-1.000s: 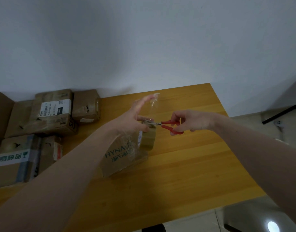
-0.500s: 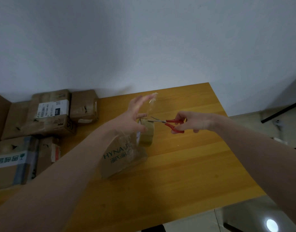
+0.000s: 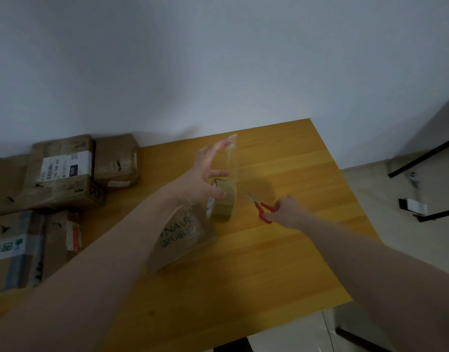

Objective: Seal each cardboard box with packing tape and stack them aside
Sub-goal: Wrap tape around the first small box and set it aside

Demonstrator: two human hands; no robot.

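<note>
Our left hand (image 3: 205, 174), fingers spread, lifts clear tape (image 3: 230, 158) off the roll (image 3: 222, 203); our right hand (image 3: 285, 212) grips red scissors (image 3: 262, 209) beside the "NA"-printed box (image 3: 185, 240).

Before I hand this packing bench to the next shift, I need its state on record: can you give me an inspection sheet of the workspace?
Surface: wooden table against a pale wall.
Job's things: printed cardboard box at mid-table, partly under the left forearm; tape roll upright beside it; clear tape strip pulled up from the roll.
Clutter: pile of cardboard boxes along the table's left end.
Hands: left hand has spread fingers, the strip stuck to a fingertip; right hand grips red-handled scissors, blades apart from the strip.
Cables: nothing seen.
Surroundings: dark frame legs on the floor, right.
</note>
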